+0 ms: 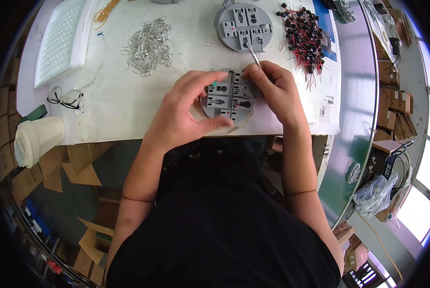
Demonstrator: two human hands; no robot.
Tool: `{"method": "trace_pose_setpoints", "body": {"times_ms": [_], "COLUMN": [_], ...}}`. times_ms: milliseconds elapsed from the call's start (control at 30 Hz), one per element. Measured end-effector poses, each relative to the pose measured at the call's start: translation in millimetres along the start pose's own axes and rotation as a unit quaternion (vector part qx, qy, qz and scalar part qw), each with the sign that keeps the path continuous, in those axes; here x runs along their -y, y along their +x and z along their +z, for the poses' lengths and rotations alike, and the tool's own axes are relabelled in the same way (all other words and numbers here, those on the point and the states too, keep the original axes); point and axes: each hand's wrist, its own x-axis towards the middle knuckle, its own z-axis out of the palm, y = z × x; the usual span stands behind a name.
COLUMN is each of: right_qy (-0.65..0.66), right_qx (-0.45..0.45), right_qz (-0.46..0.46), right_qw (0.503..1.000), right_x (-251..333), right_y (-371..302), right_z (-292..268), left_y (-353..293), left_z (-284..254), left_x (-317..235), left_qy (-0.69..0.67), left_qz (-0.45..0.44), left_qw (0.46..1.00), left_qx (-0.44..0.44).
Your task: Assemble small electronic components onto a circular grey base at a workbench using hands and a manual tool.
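In front of me on the table lies a round grey plastic disc (230,102) with raised rectangular fittings and slots. My left hand (181,108) arches over its left side, fingers and thumb wide apart; whether they press on the rim I cannot tell. A small green bit (214,83) shows by the fingers. At the disc's upper right, my right hand (277,91) is closed on slim metal tweezers (255,58), which point away from me. Their far end overlaps a second, similar grey disc stack (244,29) farther back.
Loose silvery U-shaped wire clips (150,47) lie back left. Small black parts with red and black leads (304,41) are heaped back right. A white ribbed tray (61,41), glasses (66,98) and a lidded pale cup (39,139) stand left. Open cardboard boxes (75,163) are below the table edge.
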Motion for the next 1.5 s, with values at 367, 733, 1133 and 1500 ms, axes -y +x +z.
{"method": "trace_pose_setpoints", "body": {"times_ms": [367, 733, 1133, 1500], "right_qy": [0.08, 0.054, -0.242, -0.24], "right_qx": [-0.052, -0.063, -0.301, -0.339], "right_qz": [0.004, -0.054, -0.085, -0.149], "right_qw": [0.995, 0.995, 0.918, 0.897], "right_x": [-9, -22, -25, -40], "right_y": [4, 9, -3, -12], "right_z": [-4, -1, -117, -117], "left_y": [45, 66, 40, 29], "left_z": [7, 18, 33, 29], "left_x": [-22, -35, -25, -17], "left_qy": [0.087, 0.25, 0.23, 0.166], "left_qz": [-0.006, 0.055, 0.022, 0.021], "left_qw": [0.996, 0.957, 0.972, 0.986], "left_qx": [0.03, 0.136, 0.03, -0.002]}}
